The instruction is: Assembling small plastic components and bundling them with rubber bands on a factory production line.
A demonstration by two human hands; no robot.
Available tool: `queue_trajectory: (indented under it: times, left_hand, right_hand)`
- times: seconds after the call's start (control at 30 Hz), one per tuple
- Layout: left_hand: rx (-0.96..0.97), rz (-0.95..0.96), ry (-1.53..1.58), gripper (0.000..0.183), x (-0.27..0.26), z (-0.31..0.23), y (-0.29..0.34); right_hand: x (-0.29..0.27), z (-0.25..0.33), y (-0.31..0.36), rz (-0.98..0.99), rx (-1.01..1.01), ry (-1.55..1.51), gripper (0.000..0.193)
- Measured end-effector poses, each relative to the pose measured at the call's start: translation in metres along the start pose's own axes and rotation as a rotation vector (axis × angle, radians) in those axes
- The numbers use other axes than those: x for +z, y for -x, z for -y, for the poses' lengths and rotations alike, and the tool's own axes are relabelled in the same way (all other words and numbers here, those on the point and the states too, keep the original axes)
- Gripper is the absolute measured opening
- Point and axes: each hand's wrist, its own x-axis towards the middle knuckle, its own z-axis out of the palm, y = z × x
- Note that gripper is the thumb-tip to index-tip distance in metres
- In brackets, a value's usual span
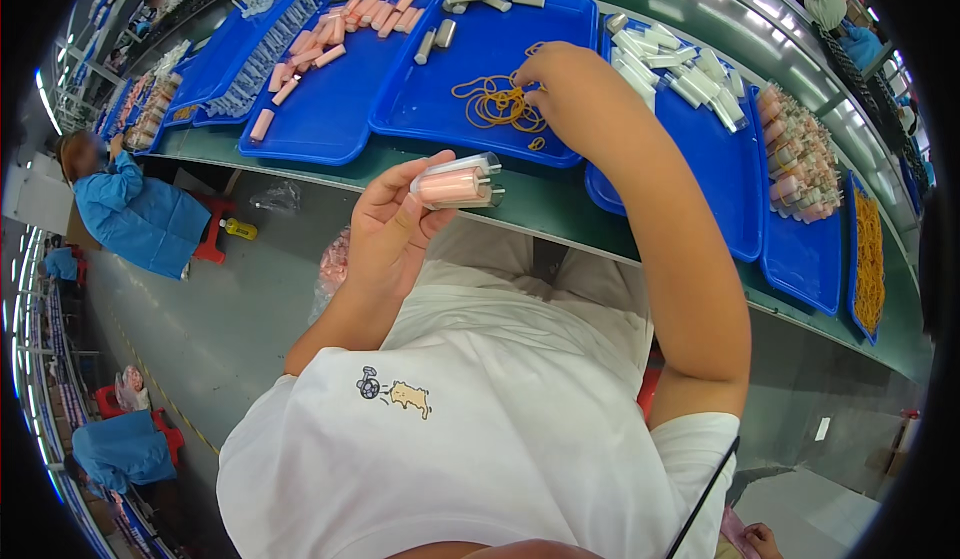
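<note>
In my left hand (385,224), closed around it, is a small bundle of pink tubes with clear ends (452,187), held in front of the table edge. My right hand (565,84) is over the middle blue tray (420,99), fingers bent toward the thumb in a pinch at a loose pile of yellow-brown rubber bands (493,104). A band appears to run to the fingertips, which are partly hidden by the hand. Several silver-grey tubes (446,34) lie at the far side of that tray.
To the left, a blue tray (330,144) holds loose pink tubes (335,29); further left are clear parts (260,59). On the right are white tubes (690,69), bundled tubes (797,154) and a tray of rubber bands (868,259). A person in blue (150,209) sits left.
</note>
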Motion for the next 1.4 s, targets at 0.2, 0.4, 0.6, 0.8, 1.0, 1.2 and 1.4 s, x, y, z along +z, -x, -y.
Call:
queue_trajectory:
  times: [0.2, 0.4, 0.6, 0.8, 1.0, 1.2, 1.4]
  left_hand:
    - [0.014, -0.037, 0.046, 0.030, -0.003, -0.002, 0.007]
    - [-0.016, -0.050, 0.068, 0.029, -0.004, -0.004, 0.009]
    - [-0.014, -0.035, 0.076, 0.028, -0.004, -0.001, 0.003]
    - [-0.017, -0.029, 0.091, 0.028, -0.005, 0.000, 0.006]
    - [-0.014, -0.029, 0.111, 0.029, -0.006, 0.000, 0.003]
    - [0.007, -0.072, 0.131, 0.028, -0.003, 0.000, 0.000]
    - [-0.140, -0.244, 0.089, 0.028, 0.025, 0.007, -0.008]
  right_hand:
    - [0.021, -0.001, -0.029, 0.179, -0.050, 0.269, 0.018]
    - [0.010, 0.002, -0.027, 0.237, 0.046, 0.167, 0.015]
    - [0.015, -0.009, -0.027, 0.206, 0.071, 0.012, 0.016]
    - [0.009, -0.010, -0.027, 0.137, 0.080, -0.136, 0.014]
    - [0.003, -0.023, -0.029, 0.124, 0.260, -0.685, 0.013]
    - [-0.021, 0.001, 0.000, 0.056, 0.290, -1.366, 0.016]
    - [-0.007, 0.007, 0.022, -0.030, 0.389, -1.054, 0.018]
